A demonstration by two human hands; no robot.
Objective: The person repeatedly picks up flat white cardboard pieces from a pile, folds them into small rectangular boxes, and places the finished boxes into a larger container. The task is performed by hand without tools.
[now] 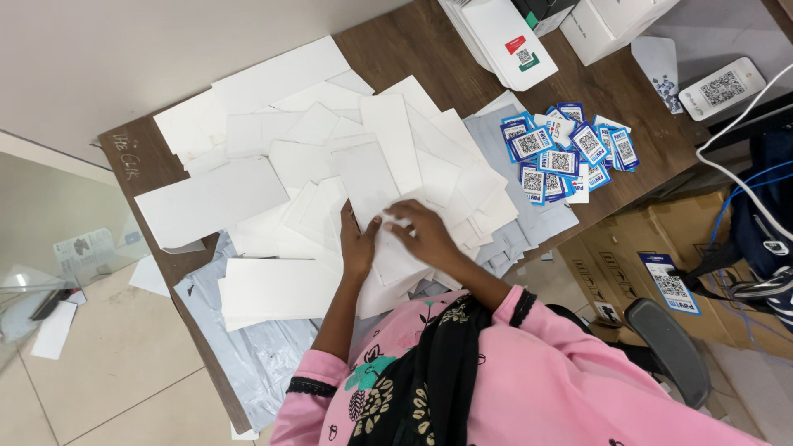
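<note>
**Two hands on a heap of white card**

Dozens of flat white card sheets (pixel 330 173) — matte, rectangular, some long and narrow, some nearly square — lie overlapped across a dark wood-grain tabletop (pixel 413 49). The left hand (pixel 358 244) rests on the sheet nearest the person, fingers together, its thumb side hidden against the paper; whether it pinches an edge cannot be told. The right hand (pixel 425 233) lies spread and flat on the same sheet, holding nothing. Grey plastic mailer bags (pixel 248 355), crinkled and glossy, show from under the heap and hang over the tabletop's near edge. To the right sits a loose cluster of small blue-bordered code stickers (pixel 570 153). Folded white cartons (pixel 504 37) are cut off at the top. A brown cardboard box (pixel 628 248) stands below — partly behind a chair arm.
</note>
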